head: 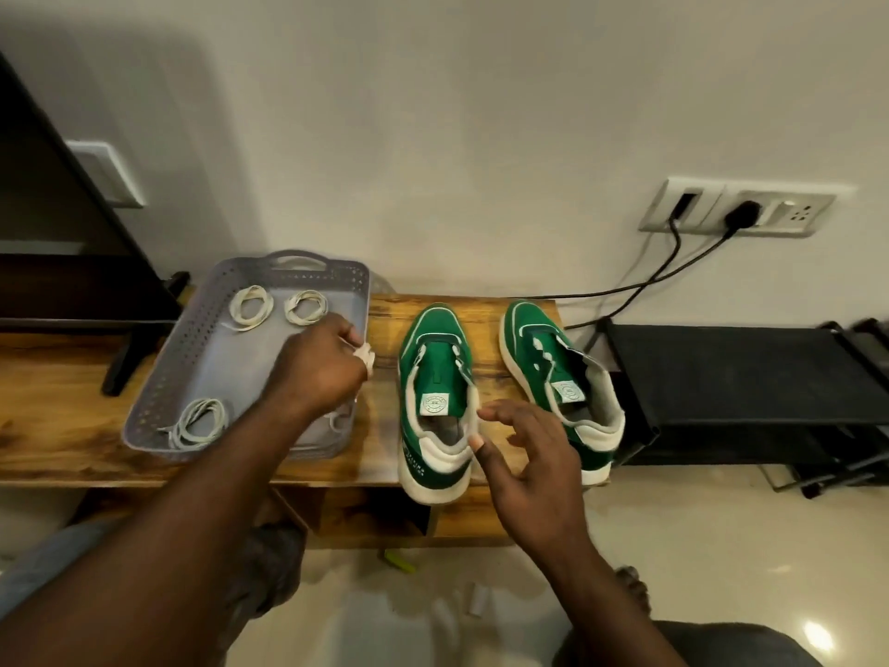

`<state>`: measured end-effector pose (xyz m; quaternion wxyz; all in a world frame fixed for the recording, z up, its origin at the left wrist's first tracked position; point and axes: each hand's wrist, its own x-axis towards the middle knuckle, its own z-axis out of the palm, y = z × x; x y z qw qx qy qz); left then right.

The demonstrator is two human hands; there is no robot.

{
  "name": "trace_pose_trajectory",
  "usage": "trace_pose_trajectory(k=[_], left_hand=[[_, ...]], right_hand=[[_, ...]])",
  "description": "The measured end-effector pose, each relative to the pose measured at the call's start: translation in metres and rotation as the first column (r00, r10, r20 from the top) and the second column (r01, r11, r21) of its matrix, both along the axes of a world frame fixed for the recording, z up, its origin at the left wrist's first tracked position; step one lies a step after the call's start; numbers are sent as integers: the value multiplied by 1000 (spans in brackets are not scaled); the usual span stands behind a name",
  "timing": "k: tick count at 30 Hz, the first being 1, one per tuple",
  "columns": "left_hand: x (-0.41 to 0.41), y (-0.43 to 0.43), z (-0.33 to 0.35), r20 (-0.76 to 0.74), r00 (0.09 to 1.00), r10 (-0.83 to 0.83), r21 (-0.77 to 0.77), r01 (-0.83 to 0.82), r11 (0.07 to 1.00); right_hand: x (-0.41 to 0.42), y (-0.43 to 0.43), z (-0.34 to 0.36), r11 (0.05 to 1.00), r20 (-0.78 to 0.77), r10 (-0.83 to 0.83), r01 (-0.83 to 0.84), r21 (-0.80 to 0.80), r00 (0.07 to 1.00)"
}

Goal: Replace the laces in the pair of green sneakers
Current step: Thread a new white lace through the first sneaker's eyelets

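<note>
Two green sneakers with white soles stand side by side on the wooden bench, toes toward the wall. The left sneaker (435, 402) has no lace in its eyelets; the right sneaker (560, 382) shows a little white lace near its tongue. My left hand (320, 365) hovers over the right rim of the grey tray (158, 387) and grips a bunched white lace (366, 354). My right hand (527, 454) hangs between the two sneakers near their heels, fingers spread and relaxed, holding nothing.
In the tray lie three coiled white laces (251, 308), (306, 306), (199, 422). A dark TV stand foot (122, 363) stands left of the tray. A black shoe rack (731, 392) sits to the right, with cables running to wall sockets (736, 211).
</note>
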<state>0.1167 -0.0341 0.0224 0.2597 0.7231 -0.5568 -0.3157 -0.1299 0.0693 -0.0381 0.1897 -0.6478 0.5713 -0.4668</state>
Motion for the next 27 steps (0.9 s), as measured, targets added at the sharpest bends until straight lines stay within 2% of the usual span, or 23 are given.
trace_pose_trajectory(k=[1,2,3,4,6,8,9,12,15,17,22,27], left_hand=[[-4,2,12,-242,970,-28,-42,18,999],[-8,7,24,-457,887,-72,-56,52,997],[-11,12,33,-608,785,-116,-64,97,993],[-15,19,40,-704,693,-154,-77,141,987],[-23,28,44,-804,560,-200,-97,208,973],[-36,34,39,-860,459,-222,-100,274,956],[-42,35,37,-867,438,-236,-105,302,947],[-65,33,39,-868,426,-256,-112,335,935],[-84,28,43,-873,407,-268,-124,346,930],[-93,23,44,-861,438,-260,-127,311,942],[-110,8,41,-838,511,-193,-102,201,974],[-120,-2,37,-731,672,-117,-129,31,991]], right_hand=[[-1,0,4,1000,63,-4,3,24,998],[-3,-1,9,997,145,-3,-8,72,989],[-4,-2,13,990,230,6,-37,135,973],[-5,-3,17,977,303,21,-84,195,953],[-6,-2,23,949,376,51,-162,269,925],[-7,-1,27,929,385,93,-220,299,918],[-5,-1,28,918,418,122,-263,298,900],[-2,-3,29,906,610,101,-326,270,786],[-5,-7,26,918,588,30,-256,304,808],[-9,-8,24,931,574,-20,-193,308,818],[-26,-13,21,947,626,-144,-76,312,766],[-40,-15,21,957,610,-174,-13,290,773]])
